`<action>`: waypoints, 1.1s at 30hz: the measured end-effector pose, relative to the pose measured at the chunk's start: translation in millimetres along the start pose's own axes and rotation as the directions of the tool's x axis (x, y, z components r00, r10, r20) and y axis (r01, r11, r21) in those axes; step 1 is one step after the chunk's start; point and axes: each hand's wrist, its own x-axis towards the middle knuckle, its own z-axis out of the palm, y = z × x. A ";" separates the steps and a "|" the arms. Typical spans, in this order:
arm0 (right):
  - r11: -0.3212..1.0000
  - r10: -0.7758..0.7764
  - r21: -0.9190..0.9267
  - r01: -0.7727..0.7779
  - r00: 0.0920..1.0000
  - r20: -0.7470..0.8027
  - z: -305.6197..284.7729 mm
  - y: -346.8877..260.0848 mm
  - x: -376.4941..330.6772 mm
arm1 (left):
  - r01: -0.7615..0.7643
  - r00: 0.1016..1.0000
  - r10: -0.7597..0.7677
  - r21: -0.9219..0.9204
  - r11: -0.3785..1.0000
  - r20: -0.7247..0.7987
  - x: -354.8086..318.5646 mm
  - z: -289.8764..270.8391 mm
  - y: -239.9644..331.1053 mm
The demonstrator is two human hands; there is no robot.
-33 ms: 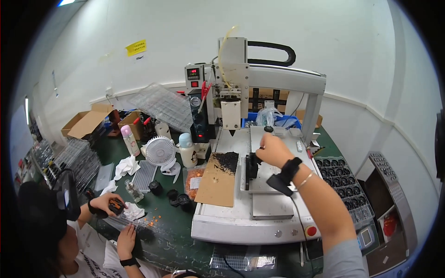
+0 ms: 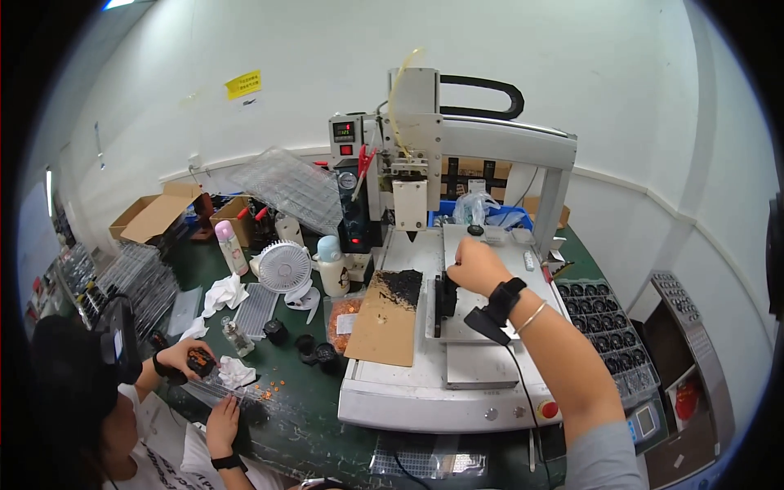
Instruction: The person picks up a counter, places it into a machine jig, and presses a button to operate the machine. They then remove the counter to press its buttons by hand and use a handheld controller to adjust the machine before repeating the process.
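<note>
My right hand reaches in over the white plate of a dispensing machine. Its fingers are curled closed at the upper end of a black upright fixture; whatever lies between them is hidden. Just beyond the knuckles is a round black knob. The machine's pointed nozzle hangs to the left of the hand, above the bed. Beside the fixture lies a brown cardboard sheet smeared with black material. My left hand is out of view.
On the left a co-worker's hand holds a black and orange part. A white fan, bottles and black cups stand on the green table. Trays of black parts lie at right. A red stop button is at the machine's front.
The whole picture has shifted very slightly. The machine's small readout shows different lit digits. My right hand stays at the black fixture.
</note>
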 end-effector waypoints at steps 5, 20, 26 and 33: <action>0.999 0.012 -0.044 -0.007 0.994 0.110 7.4 -16.4 10.6 | -0.031 0.996 0.037 0.064 0.997 -0.080 -9.3 0.0 9.4; 0.988 -0.133 -0.061 0.142 0.982 0.138 -21.3 -31.0 -21.7 | -0.075 0.955 0.117 0.159 0.984 -0.274 -24.8 -35.2 7.0; 0.972 -0.178 -0.137 0.193 0.977 0.115 2.2 -16.5 -32.4 | 0.114 0.838 -0.034 0.113 0.987 -0.545 -40.2 -104.9 -8.3; 0.962 -0.156 -0.198 0.187 0.974 0.164 -27.4 -45.9 -48.2 | 0.245 -0.003 0.084 0.080 0.966 -0.996 -79.7 -206.8 -97.5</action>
